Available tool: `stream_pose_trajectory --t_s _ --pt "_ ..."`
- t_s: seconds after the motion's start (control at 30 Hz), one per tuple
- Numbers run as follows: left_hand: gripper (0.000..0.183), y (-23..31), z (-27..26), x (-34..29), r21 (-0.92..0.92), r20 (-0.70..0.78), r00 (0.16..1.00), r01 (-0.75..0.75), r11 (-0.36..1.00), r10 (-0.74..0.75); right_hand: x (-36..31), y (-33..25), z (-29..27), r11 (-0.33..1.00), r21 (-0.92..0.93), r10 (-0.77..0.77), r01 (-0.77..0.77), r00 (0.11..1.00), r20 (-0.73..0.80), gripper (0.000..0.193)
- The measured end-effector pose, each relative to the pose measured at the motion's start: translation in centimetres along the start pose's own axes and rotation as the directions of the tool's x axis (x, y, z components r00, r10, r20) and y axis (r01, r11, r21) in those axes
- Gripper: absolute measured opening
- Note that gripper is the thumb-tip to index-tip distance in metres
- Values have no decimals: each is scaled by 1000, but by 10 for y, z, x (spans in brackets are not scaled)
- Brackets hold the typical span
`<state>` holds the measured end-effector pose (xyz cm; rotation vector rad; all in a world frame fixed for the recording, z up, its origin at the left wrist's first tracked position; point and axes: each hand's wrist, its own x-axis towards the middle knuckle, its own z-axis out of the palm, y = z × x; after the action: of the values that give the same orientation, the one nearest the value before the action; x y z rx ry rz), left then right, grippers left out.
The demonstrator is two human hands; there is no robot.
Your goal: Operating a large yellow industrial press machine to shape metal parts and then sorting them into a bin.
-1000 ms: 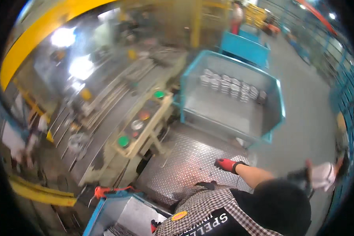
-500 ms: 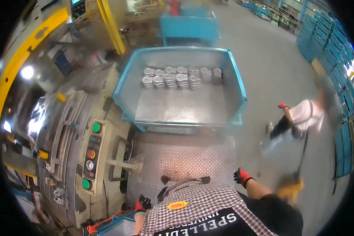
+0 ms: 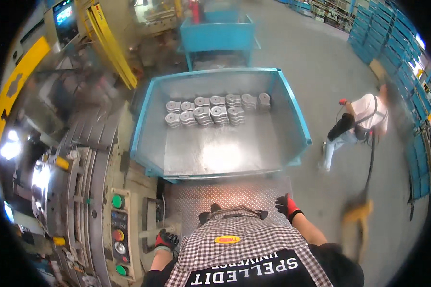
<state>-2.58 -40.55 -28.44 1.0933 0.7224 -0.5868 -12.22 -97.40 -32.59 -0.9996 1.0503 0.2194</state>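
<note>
I am seeing the left hand [image 3: 166, 240] hanging empty, fingers loosely parted, near the control panel [image 3: 120, 227]; the right hand [image 3: 287, 205] is hanging empty, fingers spread. Stacked metal parts [image 3: 219, 114] are standing toward the far side of the bin [image 3: 273, 143]. I am judging that jolting the bin could topple stacks. Most round ends are pointing left, long axes running roughly crosswise.

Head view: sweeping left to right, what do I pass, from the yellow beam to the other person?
Curved yellow beam → control panel → gloved left hand → gloved right hand → co-worker.
</note>
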Motion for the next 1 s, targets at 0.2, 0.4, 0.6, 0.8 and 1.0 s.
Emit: stream_pose_trajectory --t_s 0.2,0.4,0.6,0.8,1.0 --pt "52 109 96 143 -33 -34 978 203 979 -204 41 -30 41 992 125 -10 1 997 72 76" --pt "39 142 284 199 182 45 953 286 941 -299 83 -66 72 995 98 23 -32 995 94 74" --pt "41 100 360 266 229 365 809 401 887 -460 171 -130 89 989 131 64 -71 996 62 69" --pt "70 97 456 333 297 89 871 440 847 -484 307 -214 105 989 149 9 -17 999 54 62" --pt "89 81 562 456 212 52 909 394 894 -413 439 -290 132 993 52 -106 103 993 59 60"
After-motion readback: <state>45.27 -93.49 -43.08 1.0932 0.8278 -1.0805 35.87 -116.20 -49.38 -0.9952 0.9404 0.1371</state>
